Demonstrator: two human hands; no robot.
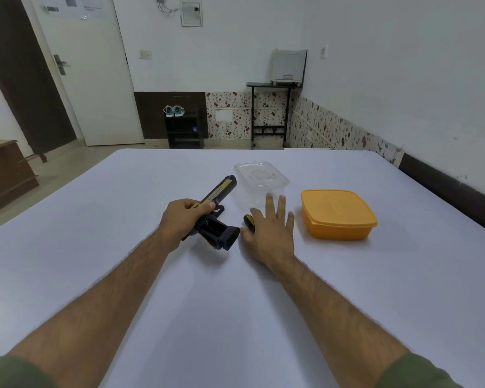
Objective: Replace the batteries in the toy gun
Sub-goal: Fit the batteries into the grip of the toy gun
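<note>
Item: toy gun [212, 212], black with yellow trim. It is lying on its side near the middle of the table [95, 261], barrel pointing toward the far edge, grip toward the near edge. A recess in the grip is showing open; whether batteries are sitting inside cannot be told.

Left hand [184, 212]: fingers are curling round the body of the toy gun, pinning it to the table.

Right hand [269, 228]: fingers are spread wide and flat, holding nothing, hovering over or resting on a small black-and-yellow tool [248, 219], probably a screwdriver, lying just beside the grip.

Clear plastic container [261, 177]: sitting toward the far edge, beyond the right hand; contents indistinct.

Orange lidded box [338, 214]: sitting toward the right edge, lid on.

Handling note, as judgement: the step in hand seems to be taking up the tool. The right hand is best closing round the handle, not the tip, while the left is keeping the gun steady with the recess facing up, so nothing is rolling off across the smooth sheet.
</note>
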